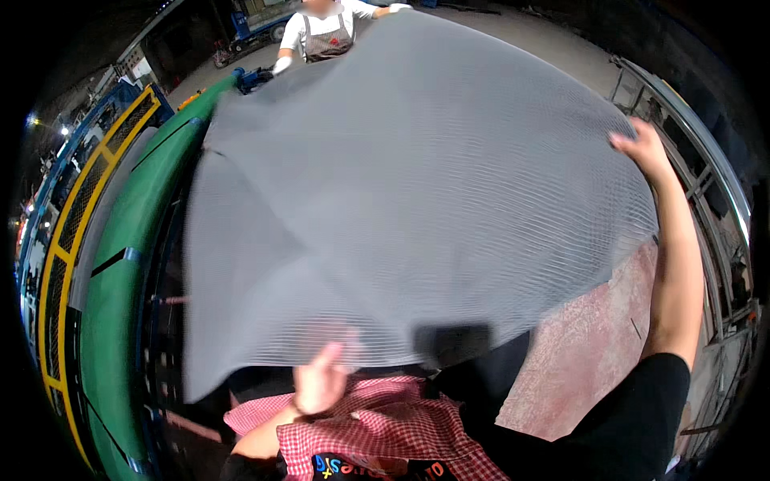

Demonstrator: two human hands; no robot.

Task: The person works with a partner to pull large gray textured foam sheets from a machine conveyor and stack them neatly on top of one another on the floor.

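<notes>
A large grey mesh sheet [385, 184] spreads across the middle of the view, rippled and sagging in folds. My right hand [642, 150] grips its right edge, arm stretched out, with the thumb and fingers closed around the border. At the near edge, my left hand [319, 383] pinches the sheet; its thumb is seen, while the other fingers are blurred and partly covered by the mesh. Across from me, a person [327, 38] in a white top and brown apron has a white-gloved hand [395, 8] on the far edge.
Along the left lies a long green roll [120, 264] bound with dark straps, beside a yellow frame [54, 297] with mesh panels. A metal rack [706, 176] stands at the right. Reddish floor [585, 353] shows below the sheet, and a blue vehicle [261, 24] is behind the person.
</notes>
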